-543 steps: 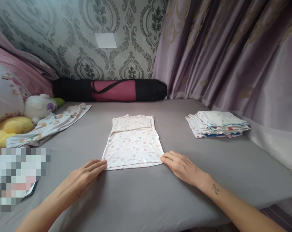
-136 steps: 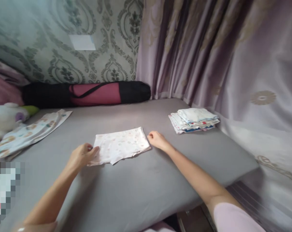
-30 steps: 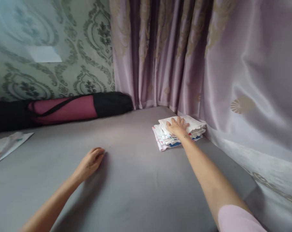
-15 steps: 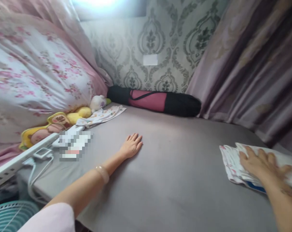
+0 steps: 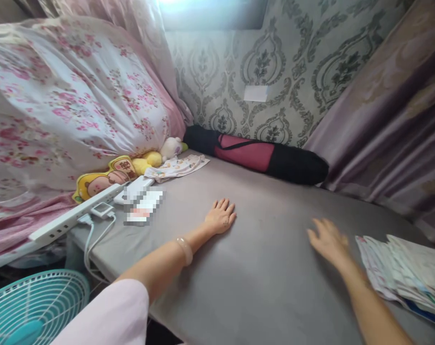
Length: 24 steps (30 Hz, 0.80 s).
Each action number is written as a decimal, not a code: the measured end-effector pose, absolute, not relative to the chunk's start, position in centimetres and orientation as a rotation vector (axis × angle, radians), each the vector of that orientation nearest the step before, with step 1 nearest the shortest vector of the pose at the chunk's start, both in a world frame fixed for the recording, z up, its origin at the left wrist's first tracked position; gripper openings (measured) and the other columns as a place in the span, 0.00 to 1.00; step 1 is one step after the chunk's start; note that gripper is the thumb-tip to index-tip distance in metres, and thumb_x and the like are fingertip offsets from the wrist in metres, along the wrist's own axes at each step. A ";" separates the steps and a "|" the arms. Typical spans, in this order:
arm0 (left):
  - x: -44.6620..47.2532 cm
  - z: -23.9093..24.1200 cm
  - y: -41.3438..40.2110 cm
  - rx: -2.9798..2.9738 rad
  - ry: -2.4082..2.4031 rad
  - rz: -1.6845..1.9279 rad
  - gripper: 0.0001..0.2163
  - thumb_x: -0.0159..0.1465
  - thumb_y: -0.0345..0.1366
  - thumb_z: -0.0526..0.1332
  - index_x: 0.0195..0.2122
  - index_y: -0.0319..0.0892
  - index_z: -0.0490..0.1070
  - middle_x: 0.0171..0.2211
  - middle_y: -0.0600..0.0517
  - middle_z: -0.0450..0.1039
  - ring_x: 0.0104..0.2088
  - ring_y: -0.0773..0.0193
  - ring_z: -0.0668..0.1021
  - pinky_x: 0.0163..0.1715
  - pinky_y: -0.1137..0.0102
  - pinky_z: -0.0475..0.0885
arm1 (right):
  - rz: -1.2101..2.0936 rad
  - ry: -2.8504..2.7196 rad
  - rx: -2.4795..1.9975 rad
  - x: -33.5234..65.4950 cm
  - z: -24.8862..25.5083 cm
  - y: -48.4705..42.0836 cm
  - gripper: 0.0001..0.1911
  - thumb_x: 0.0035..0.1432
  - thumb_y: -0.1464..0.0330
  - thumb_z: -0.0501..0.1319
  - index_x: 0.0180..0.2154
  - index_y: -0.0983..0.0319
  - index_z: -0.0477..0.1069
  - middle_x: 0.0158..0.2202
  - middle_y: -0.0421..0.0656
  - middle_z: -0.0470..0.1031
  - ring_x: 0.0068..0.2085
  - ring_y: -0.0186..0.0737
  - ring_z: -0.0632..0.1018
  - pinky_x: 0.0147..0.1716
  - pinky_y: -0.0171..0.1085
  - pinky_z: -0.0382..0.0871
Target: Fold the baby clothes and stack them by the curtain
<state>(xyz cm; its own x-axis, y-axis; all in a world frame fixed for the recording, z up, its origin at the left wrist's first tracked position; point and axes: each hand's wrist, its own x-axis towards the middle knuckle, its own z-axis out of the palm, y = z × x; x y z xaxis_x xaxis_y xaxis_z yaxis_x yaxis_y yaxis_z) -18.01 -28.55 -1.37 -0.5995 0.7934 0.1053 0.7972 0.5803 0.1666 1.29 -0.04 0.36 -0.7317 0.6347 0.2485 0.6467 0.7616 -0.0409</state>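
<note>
Here, left hand (image 5: 220,218) flat on grey mattress (image 5: 260,268), no readable writing

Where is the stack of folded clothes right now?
The stack of folded clothes lies at the far right of the head view on the grey bed, beside the right hand.

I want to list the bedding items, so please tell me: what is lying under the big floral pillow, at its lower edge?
Soft toys stick out beneath the floral pillow: yellow ones and a white one. Their far parts are covered by it.

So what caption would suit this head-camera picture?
Left hand flat on grey bed, right hand open beside stack of folded clothes.
</note>
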 end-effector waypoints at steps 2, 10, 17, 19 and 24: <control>-18.0 -1.3 -28.6 -1.413 -2.788 -0.321 0.27 0.71 0.46 0.38 0.66 0.39 0.55 0.68 0.39 0.52 0.68 0.49 0.54 0.65 0.52 0.49 | 0.033 -2.849 -0.938 0.1 -0.2 -3.4 0.27 0.63 0.63 0.47 0.59 0.65 0.66 0.63 0.57 0.62 0.65 0.53 0.61 0.58 0.57 0.57; -20.2 -0.5 -29.9 -1.637 -2.755 -0.567 0.25 0.69 0.46 0.49 0.63 0.40 0.61 0.67 0.39 0.55 0.66 0.50 0.58 0.64 0.56 0.53 | 0.267 -3.076 -0.702 -6.5 -1.1 -15.4 0.31 0.68 0.60 0.40 0.66 0.67 0.53 0.69 0.54 0.49 0.69 0.53 0.52 0.63 0.61 0.44; -29.1 2.4 -36.6 -1.194 -2.886 -0.741 0.17 0.65 0.35 0.51 0.50 0.40 0.74 0.49 0.45 0.76 0.48 0.58 0.77 0.51 0.68 0.68 | 0.124 -2.990 -0.670 -5.8 -1.8 -16.7 0.30 0.68 0.62 0.39 0.66 0.68 0.54 0.68 0.54 0.52 0.68 0.52 0.53 0.64 0.57 0.40; -32.1 3.5 -39.3 -0.952 -2.901 -0.647 0.18 0.64 0.32 0.50 0.50 0.36 0.73 0.51 0.40 0.74 0.52 0.54 0.74 0.54 0.63 0.66 | 0.118 -2.981 -0.679 -5.9 -1.7 -16.9 0.30 0.68 0.62 0.40 0.66 0.68 0.54 0.68 0.53 0.53 0.68 0.52 0.53 0.64 0.57 0.40; -37.5 5.3 -44.8 -0.582 -2.919 -0.398 0.18 0.60 0.34 0.57 0.50 0.34 0.71 0.53 0.35 0.70 0.57 0.43 0.68 0.55 0.54 0.63 | 0.105 -2.964 -0.684 -5.9 -1.5 -17.1 0.30 0.68 0.63 0.40 0.66 0.68 0.55 0.68 0.52 0.54 0.68 0.52 0.54 0.64 0.57 0.41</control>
